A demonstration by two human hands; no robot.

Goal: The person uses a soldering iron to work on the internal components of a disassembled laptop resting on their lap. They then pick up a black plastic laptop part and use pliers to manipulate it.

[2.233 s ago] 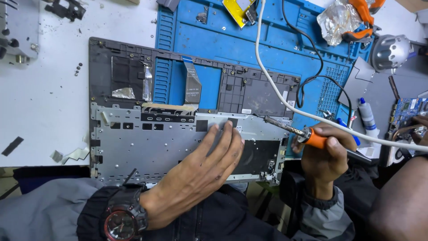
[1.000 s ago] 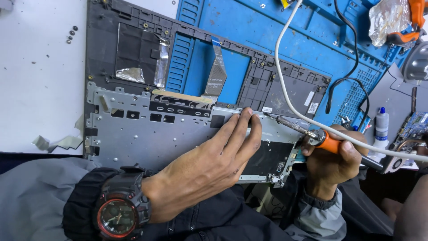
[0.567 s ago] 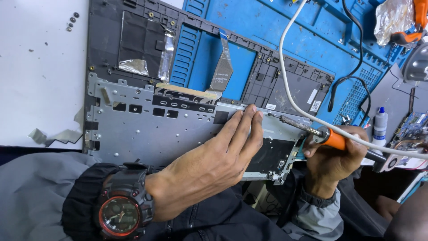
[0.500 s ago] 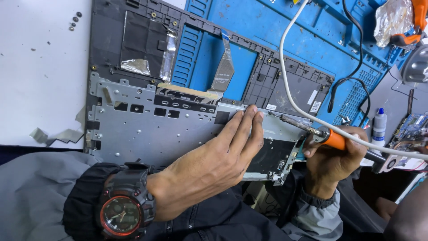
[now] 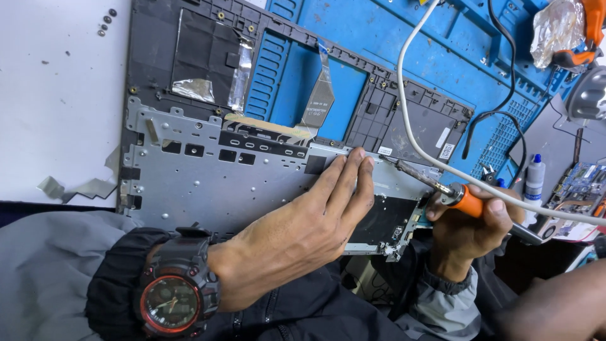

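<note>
A dark laptop palmrest frame (image 5: 189,50) lies upside down, with a grey metal keyboard backplate (image 5: 208,183) on its near half. My left hand (image 5: 303,227) lies flat on the backplate, fingers together and stretched toward its upper edge; a black and red wristwatch (image 5: 173,293) is on that wrist. My right hand (image 5: 470,224) grips a soldering iron (image 5: 464,201) with an orange collar. Its thin tip (image 5: 404,167) touches the backplate's top edge just right of my left fingertips. A white cable (image 5: 410,120) runs up from the iron.
A blue work mat (image 5: 404,44) lies under the frame's far side, with a black cable (image 5: 499,107) on it. A silver flat ribbon (image 5: 319,101) sticks up from the frame. Small screws (image 5: 106,20) sit on the white table. A small bottle (image 5: 535,180) and circuit board (image 5: 577,183) stand at right.
The view has shifted closer and slightly left over the laptop frame. Both hands keep the same pose, with the iron's tip still at the backplate's edge.
</note>
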